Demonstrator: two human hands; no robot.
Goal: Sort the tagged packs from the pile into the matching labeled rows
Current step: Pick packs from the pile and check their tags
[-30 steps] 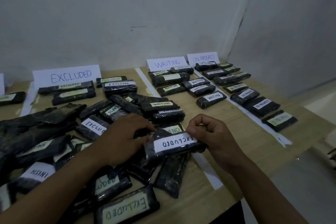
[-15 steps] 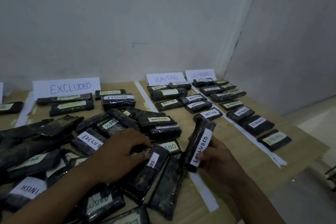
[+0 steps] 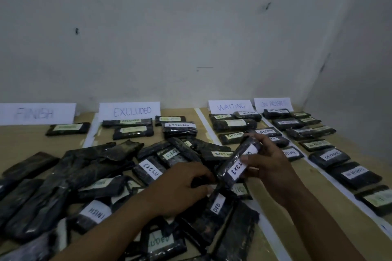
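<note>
So the right hand is gripping a dark plastic-wrapped pack with a white EXCLUDED tag, lifted off the pile and tilted, far end pointing up and away toward the back rows. Thumb sits right across the tag, fingers curled round the far side.

The left hand is down on the heap of dark wrapped packs in the middle of the light wooden bench, fingers bent and pressed onto a pack underneath, but I can't tell whether it's actually gripping one or just resting there. Right beside its fingertips there's another dark pack with a white tag showing only "DED", lying flat under the lifted one.

Along the back wall stand four white paper signs: FINISH, EXCLUDED, WAITING and ON PROGRESS. One pack sits in front of the FINISH sign. The EXCLUDED row has a handful of packs, some stacked. The WAITING row has several, and the ON PROGRESS row runs the longest, down the right side of the bench toward the near edge. Strips of white tape on the bench separate the rows.

The pile is a jumble, tags facing all directions, a few upside down, like a FINISH one near the left forearm.
</note>
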